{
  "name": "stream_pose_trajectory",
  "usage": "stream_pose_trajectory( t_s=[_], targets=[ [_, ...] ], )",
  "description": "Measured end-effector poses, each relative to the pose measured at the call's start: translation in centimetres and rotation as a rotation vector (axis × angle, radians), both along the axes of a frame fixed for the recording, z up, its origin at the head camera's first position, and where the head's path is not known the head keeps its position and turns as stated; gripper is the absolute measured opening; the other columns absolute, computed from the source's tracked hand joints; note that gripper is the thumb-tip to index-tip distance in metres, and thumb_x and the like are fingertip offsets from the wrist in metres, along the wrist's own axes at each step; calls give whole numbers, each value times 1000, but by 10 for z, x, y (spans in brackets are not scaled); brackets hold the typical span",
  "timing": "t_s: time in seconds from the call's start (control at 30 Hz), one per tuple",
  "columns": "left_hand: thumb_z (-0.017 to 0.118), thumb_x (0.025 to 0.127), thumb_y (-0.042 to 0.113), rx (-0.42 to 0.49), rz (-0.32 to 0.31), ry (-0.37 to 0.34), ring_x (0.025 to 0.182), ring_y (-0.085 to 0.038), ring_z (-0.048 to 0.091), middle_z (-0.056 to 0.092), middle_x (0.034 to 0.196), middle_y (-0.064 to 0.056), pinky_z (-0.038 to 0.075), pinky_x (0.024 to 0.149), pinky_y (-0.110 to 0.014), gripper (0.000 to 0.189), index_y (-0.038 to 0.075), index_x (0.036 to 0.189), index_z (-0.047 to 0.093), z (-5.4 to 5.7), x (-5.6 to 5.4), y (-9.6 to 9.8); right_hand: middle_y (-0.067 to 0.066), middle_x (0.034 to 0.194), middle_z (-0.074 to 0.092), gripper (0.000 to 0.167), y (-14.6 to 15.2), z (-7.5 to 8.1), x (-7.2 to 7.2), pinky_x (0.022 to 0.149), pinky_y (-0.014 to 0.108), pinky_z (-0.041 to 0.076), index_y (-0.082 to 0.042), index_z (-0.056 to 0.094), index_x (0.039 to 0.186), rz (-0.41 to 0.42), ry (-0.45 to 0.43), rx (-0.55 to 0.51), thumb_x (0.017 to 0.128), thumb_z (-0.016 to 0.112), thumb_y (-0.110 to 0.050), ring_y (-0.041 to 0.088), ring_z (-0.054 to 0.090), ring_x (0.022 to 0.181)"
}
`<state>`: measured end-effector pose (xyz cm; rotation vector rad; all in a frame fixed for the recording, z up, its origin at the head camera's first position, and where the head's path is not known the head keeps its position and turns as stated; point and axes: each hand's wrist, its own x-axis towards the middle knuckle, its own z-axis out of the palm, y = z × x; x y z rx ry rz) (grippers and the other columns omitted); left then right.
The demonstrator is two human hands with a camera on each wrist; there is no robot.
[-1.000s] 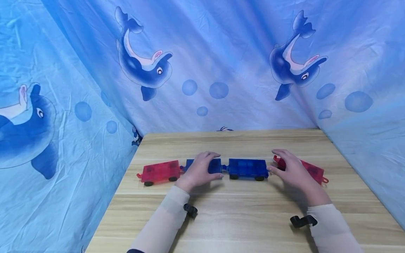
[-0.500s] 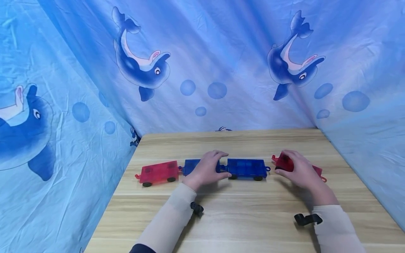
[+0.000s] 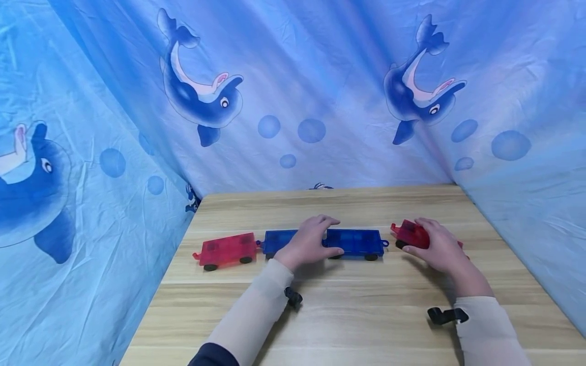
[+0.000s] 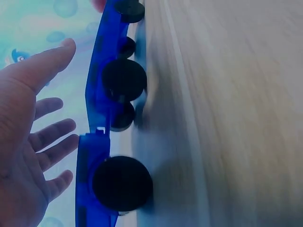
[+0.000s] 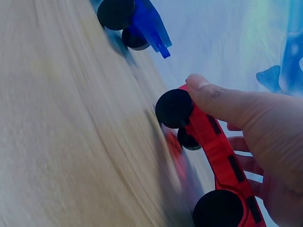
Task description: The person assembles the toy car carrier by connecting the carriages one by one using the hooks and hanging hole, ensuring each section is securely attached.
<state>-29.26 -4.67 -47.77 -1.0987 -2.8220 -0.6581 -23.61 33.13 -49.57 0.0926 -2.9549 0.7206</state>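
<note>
In the head view, my left hand [image 3: 308, 245] hovers over the joint between two blue toy train cars, the left blue car [image 3: 278, 241] and the right blue car [image 3: 359, 242]. Its fingers are spread and hold nothing; the left wrist view shows the thumb and fingers apart from the blue car [image 4: 97, 90]. At the right, my right hand [image 3: 440, 250] grips a red toy train car [image 3: 411, 235] between thumb and fingers. That car sits slanted, its hook a short gap from the right blue car's loop. The right wrist view shows the thumb on the red car's [image 5: 218, 151] side.
Another red train car [image 3: 229, 249] is linked at the left end of the blue cars. All stand on a wooden table [image 3: 357, 315]. A blue dolphin-print curtain [image 3: 293, 91] rises behind and beside the table.
My left hand has slid right along the blue cars. The right hand has moved right from the red car's hook end and now grips its body. The cars have hardly moved.
</note>
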Motion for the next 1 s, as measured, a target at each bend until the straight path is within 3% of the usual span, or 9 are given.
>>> stream_pose_trajectory(
  t_s=[0.33,0.73,1.0],
  targets=[
    [75,88,65,-64,-19,7,140,-20,49,52,150,4,34,121,-45,83,24,155,50,5,2,27,33,150,42,101,1,-6,1,98,75,44,4,38,156,-15,-14,21,85,87,-49,56,43,130],
    [76,87,66,-130,-12,73,137,-19,52,55,147,4,38,119,-42,82,26,154,50,-4,4,55,33,146,45,94,0,-3,2,96,74,46,2,38,157,-36,-53,20,88,86,-39,55,43,128],
    [74,86,70,-155,4,65,135,-18,52,54,147,5,41,117,-40,84,28,155,50,-5,6,69,33,146,46,91,1,-4,2,97,75,45,2,39,157,-20,-41,14,89,85,-38,55,45,128]
  ],
)
